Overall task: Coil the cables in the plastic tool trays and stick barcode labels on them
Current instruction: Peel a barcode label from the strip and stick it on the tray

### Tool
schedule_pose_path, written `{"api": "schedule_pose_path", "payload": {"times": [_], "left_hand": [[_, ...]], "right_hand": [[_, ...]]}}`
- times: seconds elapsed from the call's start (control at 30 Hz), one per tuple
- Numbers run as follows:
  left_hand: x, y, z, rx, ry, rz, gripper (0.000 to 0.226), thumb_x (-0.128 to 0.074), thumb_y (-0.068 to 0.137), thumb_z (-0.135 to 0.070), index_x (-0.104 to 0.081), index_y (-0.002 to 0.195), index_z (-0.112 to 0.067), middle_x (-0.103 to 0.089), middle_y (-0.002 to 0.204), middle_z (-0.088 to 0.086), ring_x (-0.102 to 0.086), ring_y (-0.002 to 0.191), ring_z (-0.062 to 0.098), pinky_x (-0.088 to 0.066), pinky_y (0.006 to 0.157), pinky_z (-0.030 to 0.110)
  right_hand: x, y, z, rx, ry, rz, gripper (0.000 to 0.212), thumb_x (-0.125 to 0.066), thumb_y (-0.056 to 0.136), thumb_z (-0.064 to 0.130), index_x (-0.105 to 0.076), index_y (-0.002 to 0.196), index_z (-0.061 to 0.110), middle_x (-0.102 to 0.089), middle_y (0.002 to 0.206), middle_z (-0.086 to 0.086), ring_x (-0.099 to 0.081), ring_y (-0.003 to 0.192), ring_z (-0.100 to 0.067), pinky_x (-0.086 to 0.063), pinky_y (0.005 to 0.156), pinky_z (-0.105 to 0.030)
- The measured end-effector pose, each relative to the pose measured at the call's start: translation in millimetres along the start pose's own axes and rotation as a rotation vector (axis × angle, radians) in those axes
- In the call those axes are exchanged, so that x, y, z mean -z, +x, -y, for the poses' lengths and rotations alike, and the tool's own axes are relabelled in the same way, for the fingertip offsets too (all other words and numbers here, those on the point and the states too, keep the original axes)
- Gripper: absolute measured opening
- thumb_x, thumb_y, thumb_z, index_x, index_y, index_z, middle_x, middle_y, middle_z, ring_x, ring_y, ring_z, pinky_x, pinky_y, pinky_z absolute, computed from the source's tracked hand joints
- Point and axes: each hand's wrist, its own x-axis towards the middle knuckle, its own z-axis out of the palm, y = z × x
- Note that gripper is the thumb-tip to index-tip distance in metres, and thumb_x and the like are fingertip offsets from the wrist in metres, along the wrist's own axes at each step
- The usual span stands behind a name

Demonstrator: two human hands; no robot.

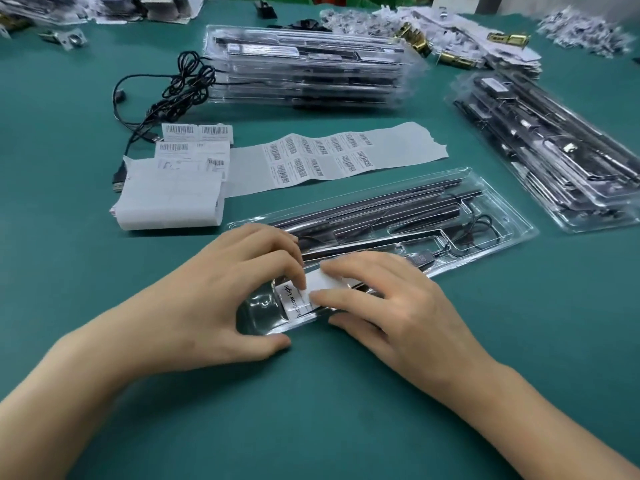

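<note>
The long clear plastic tray (pixel 485 216) of black bars and cable lies slantwise on the teal-green bench (pixel 311 410), near the middle. My left hand (pixel 221 299) grips its near-left end, fingers curled over it and thumb at its near edge. My right hand (pixel 391 306) presses the white printed label (pixel 292 299) onto the tray with straight fingers.

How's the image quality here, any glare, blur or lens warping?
Head view: even lighting, faint shadows; glare streaks the near clear tray; the far paper scraps look soft and blurred; the wide-angle lens stretches things toward the frame edges.
</note>
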Motion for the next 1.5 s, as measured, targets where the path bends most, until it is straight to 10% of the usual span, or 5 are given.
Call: {"api": "schedule_pose_path", "payload": {"times": [0.23,0.57,0.83,1.5], "left_hand": [[19.1,-3.9,11.7,0.012,-0.111,-0.078,0.025,-0.067,0.088,-0.061,-0.078,0.097,-0.04,-0.064,0.099,-0.019,-0.061,0.101,0.014,-0.049,0.086,0.034],[34.0,-15.2,18.4,-0.001,0.077,0.115,0.036,-0.054,0.085,-0.076,-0.073,0.108,-0.056,-0.057,0.111,-0.031,-0.054,0.108,-0.002,-0.04,0.092,0.017],[31.8,-10.7,9.7,-0.018,0.262,0.16,0.036,-0.084,0.073,-0.035,-0.071,0.1,-0.055,-0.056,0.102,-0.028,-0.058,0.092,0.002,-0.05,0.069,0.028],[6.7,-13.2,10.3,-0.067,0.064,-0.523,0.016,-0.074,0.093,-0.03,-0.08,0.092,-0.016,-0.07,0.096,-0.007,-0.067,0.088,0.017,-0.053,0.074,0.041]], "right_hand": [[-3.1,1.7,4.5,-0.012,-0.022,-0.022,0.014,-0.075,0.095,0.02,-0.079,0.109,0.018,-0.071,0.123,-0.004,-0.065,0.115,-0.026,-0.051,0.096,-0.043],[-1.5,6.9,15.4,0.028,0.002,0.148,0.032,-0.066,0.101,0.026,-0.07,0.132,0.026,-0.06,0.146,-0.002,-0.052,0.139,-0.022,-0.043,0.113,-0.043],[-3.4,2.3,21.3,-0.023,0.007,0.13,0.034,-0.069,0.098,0.022,-0.07,0.132,0.027,-0.059,0.147,-0.001,-0.051,0.14,-0.021,-0.036,0.12,-0.039],[20.2,37.4,19.5,-0.101,0.023,-0.147,0.019,-0.073,0.095,0.032,-0.077,0.109,0.019,-0.073,0.11,0.009,-0.066,0.107,-0.014,-0.048,0.095,-0.038]]}}
